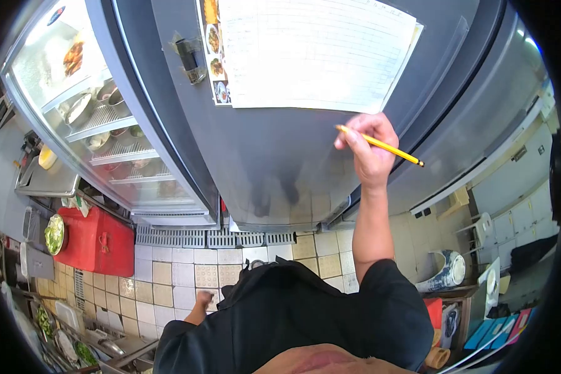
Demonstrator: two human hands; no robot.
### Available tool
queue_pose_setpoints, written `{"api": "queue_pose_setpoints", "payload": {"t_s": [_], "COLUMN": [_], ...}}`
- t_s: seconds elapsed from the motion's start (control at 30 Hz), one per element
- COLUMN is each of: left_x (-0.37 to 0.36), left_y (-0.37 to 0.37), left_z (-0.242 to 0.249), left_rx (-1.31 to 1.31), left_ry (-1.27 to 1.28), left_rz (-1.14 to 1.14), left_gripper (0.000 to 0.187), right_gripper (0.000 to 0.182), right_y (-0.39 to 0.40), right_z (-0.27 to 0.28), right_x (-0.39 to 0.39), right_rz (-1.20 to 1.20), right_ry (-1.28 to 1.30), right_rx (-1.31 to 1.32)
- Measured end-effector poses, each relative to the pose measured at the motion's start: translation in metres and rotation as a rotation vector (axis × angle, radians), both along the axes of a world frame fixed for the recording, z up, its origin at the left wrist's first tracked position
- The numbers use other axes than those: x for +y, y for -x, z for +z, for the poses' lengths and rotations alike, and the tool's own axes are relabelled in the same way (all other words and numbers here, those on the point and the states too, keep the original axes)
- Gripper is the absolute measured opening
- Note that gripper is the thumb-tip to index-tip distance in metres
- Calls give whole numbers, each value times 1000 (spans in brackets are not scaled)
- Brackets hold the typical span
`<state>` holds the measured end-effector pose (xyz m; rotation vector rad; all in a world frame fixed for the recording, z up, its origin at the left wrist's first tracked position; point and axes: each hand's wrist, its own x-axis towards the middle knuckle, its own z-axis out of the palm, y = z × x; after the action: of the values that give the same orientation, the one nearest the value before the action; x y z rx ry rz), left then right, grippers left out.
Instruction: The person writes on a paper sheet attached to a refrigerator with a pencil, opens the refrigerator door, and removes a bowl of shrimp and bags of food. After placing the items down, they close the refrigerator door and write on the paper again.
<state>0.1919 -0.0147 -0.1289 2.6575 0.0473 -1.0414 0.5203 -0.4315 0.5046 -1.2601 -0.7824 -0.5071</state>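
Note:
My right hand (375, 149) is raised in front of the grey metal door (262, 156), with its fingers closed around a yellow pencil (393, 149). The pencil's tip points left, just below the lower edge of a lined paper sheet (311, 56) fixed to the door. A strip of food pictures (215, 62) runs along the sheet's left side, and a small black holder (189, 60) is taped beside it. Low at my left side is my left hand (204, 298), small in view; its fingers are too small to make out.
A glass-door fridge (118, 124) with bowls on racks stands at the left. Below it are a red box (103, 243) and a bowl of cut greens (56, 234). A floor drain (168, 237) crosses the tiles. A white chair (482, 227) is at the right.

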Motion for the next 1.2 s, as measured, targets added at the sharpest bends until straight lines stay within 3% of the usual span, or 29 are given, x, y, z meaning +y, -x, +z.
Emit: {"api": "queue_pose_setpoints", "payload": {"t_s": [0.13,0.23,0.43,0.53,0.63,0.77,0.87,1.03,1.07,1.13,1.17,1.2], "left_x": [-6,-9,-4,9,27,33,56,47,44,21,21,27], "left_y": [85,106,103,88,65,8,-4,-18,-15,-18,-10,9], "left_z": [13,19,13,19,38,93,38,48,53,115,106,68], "left_rx": [214,225,208,202,204,79,65,49,46,41,68,49], "left_ry": [180,268,417,533,659,408,632,554,512,432,418,555], "left_rz": [514,703,955,1110,1284,1145,1336,1256,1213,1126,1075,1165], "left_gripper": [24,24,29,33,37,29,26,26,26,26,24,20], "right_gripper": [12,13,12,14,14,13,11,12,12,12,12,12], "right_y": [-28,-46,-77,-92,-94,-92,-86,-93,-95,-96,-95,-94], "right_z": [13,11,10,1,0,3,13,29,27,25,24,25], "right_x": [39,56,64,70,73,77,83,99,98,98,98,99], "right_rz": [-17,-42,-151,-430,-440,-396,-337,-412,-456,-503,-507,-512], "right_ry": [35,32,11,106,54,-8,-38,9,26,45,45,44], "right_rx": [-145,-240,-329,-583,-587,-505,-409,-559,-600,-655,-670,-685]}}
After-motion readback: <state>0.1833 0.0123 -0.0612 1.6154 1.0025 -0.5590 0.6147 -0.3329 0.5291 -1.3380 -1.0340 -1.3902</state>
